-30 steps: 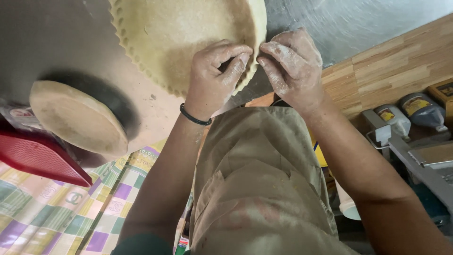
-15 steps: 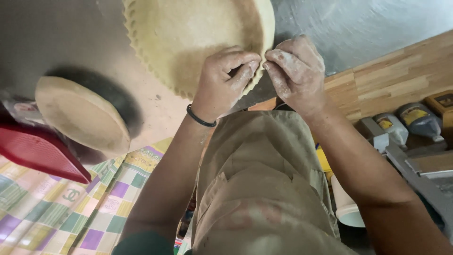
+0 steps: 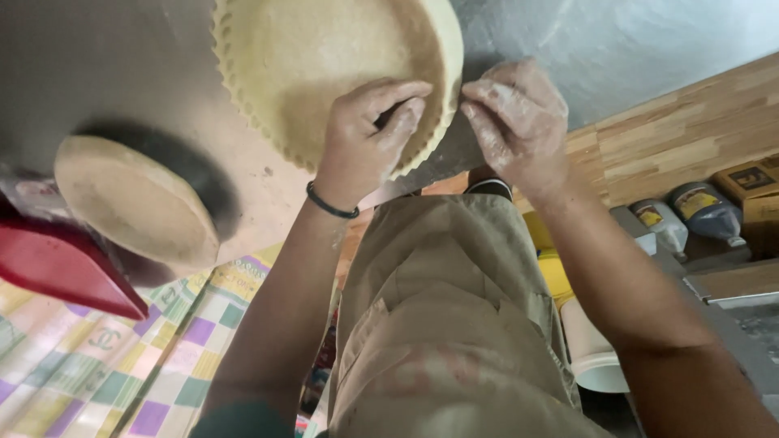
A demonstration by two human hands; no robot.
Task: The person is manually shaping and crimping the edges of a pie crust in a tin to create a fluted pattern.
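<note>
The left hand (image 3: 369,134) and right hand (image 3: 519,122), both pinched shut on the near rim of the dough-lined pie dish (image 3: 324,73) at the surface's (image 3: 122,73) near edge, have most of the visible rim crimped, the stretch between them seemingly left.

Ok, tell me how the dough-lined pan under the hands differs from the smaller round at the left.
The dough-lined pan is larger, hollow like a dish, with a crimped, notched rim; the smaller round is a flat, smooth-edged disc. The left hand and right hand both pinch the pan's near rim with floury fingers; nothing touches the round. Both are pale tan dough.
</note>
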